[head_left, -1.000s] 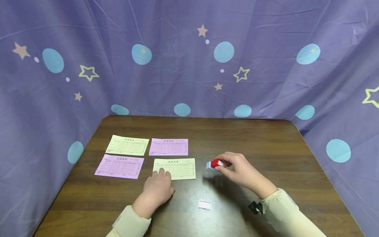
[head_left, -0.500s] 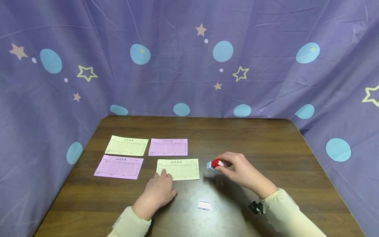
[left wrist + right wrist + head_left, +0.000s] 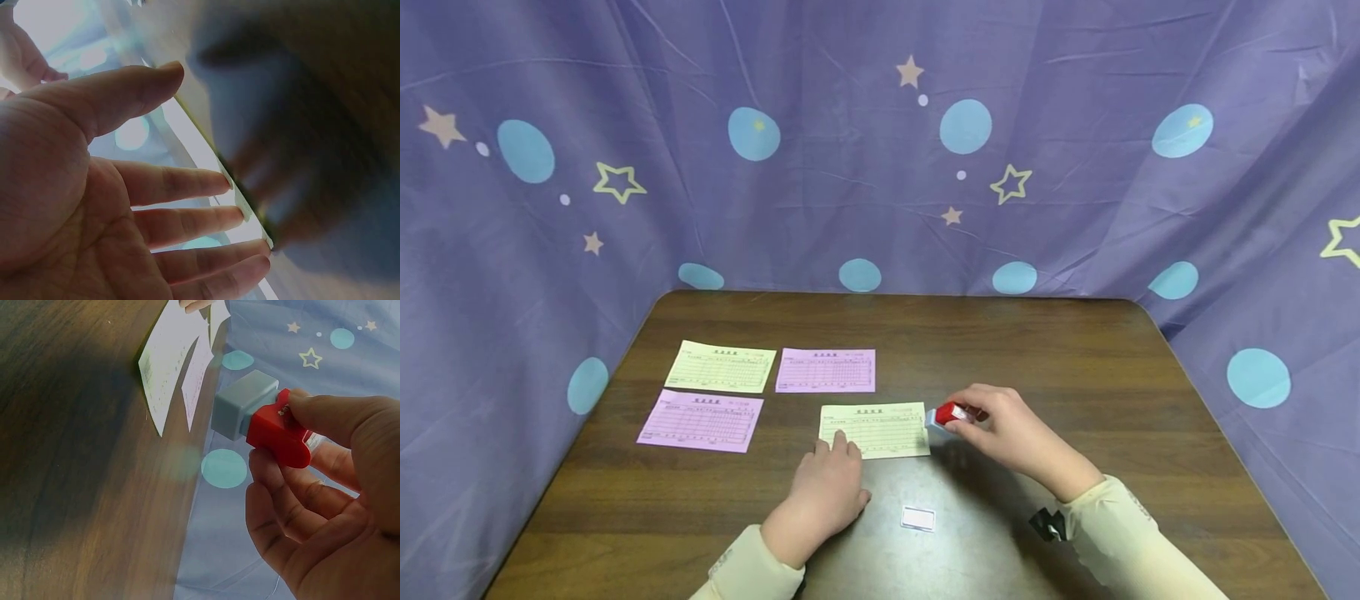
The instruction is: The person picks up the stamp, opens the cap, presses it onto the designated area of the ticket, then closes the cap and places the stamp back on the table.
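Note:
My left hand (image 3: 829, 487) rests straight fingertips on the lower left part of a pale green printed slip (image 3: 891, 427). The left wrist view shows the palm with the fingers (image 3: 187, 225) extended to the slip's edge. Between thumb and fingers, my right hand (image 3: 1011, 427) holds a small red stamp (image 3: 275, 431) with a pale blue-grey block-shaped cap (image 3: 242, 403) on its end. The stamp is raised over the table, just right of the slip, and its cap overlaps the slip's right edge in the head view.
Another green slip (image 3: 722, 367) and two purple slips, one at the back (image 3: 826, 371) and one at the left (image 3: 700, 422), lie flat on the wooden table (image 3: 1037, 350). A small white rectangle with a dark border (image 3: 918, 518) lies nearer me. A purple curtain (image 3: 850, 208) surrounds the table.
My left hand has slid the green slip rightward, away from the purple slip and up to the stamp. The right hand holds the stamp in nearly the same place.

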`<state>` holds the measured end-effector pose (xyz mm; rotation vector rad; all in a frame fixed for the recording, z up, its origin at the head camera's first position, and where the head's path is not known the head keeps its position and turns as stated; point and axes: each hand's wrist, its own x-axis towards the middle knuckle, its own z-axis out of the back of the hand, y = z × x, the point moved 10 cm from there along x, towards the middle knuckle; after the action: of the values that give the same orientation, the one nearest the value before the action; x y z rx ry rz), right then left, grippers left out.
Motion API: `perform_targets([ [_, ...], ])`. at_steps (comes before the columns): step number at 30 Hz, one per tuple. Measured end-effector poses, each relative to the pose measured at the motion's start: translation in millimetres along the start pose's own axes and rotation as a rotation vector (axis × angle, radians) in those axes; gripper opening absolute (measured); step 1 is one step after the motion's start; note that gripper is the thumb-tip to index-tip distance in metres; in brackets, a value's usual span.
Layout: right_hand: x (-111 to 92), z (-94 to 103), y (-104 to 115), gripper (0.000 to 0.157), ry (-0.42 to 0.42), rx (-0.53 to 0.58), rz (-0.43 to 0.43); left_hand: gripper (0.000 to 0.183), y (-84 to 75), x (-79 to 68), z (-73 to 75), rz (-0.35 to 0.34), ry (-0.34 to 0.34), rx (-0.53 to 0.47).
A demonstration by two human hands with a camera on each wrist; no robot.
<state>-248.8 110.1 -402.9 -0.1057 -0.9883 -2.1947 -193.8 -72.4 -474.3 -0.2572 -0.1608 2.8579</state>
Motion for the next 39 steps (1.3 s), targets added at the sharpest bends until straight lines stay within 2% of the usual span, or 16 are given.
perform_targets([
  [10,0.1,-3.4,-3.0,0.017,0.014,-0.026,-0.026,0.067,-16.0,-1.6,2.1,-0.038,-0.037,0.043],
  [15,-1.1,-6.7,-5.9,0.018,0.032,-0.043,-0.042,0.067,-22.3,-1.3,-1.9,-0.055,-0.023,0.063],
  [22,-1.9,-11.8,-2.9,0.019,0.034,-0.064,0.026,0.068,-35.4,-2.5,-4.5,-0.084,-0.011,0.095],
  [25,-2.8,-14.0,-3.3,0.02,0.051,-0.075,0.027,0.068,-39.9,-2.8,-4.8,-0.091,0.001,0.103],
  [31,-4.8,-17.8,-4.7,0.022,0.091,-0.11,0.002,0.07,-44.7,-2.7,-7.0,-0.09,0.019,0.117],
  [39,-5.5,-21.7,-6.7,0.013,0.111,-0.126,0.002,0.071,-46.7,-1.6,-10.2,-0.087,0.011,0.123],
])
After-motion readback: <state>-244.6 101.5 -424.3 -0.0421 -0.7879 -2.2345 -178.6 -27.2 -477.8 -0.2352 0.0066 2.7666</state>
